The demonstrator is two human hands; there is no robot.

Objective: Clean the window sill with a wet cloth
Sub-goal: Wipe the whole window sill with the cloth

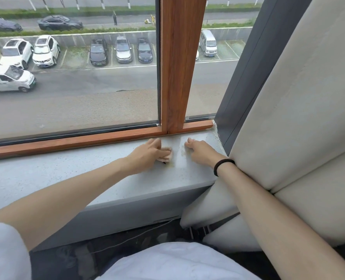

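Note:
The grey speckled window sill runs below a wood-framed window. My left hand lies on the sill near the frame's upright post and grips a small pinkish cloth, which bunches out on its thumb side. The hand is slightly blurred. A damp, yellowish smear marks the sill just right of the cloth. My right hand rests on the sill near its right end, fingers curled under and holding nothing. A black band circles that wrist.
The wooden window frame borders the sill at the back. A pale padded panel and a dark grey wall strip close off the sill's right end. A cable runs along the dark floor below the sill.

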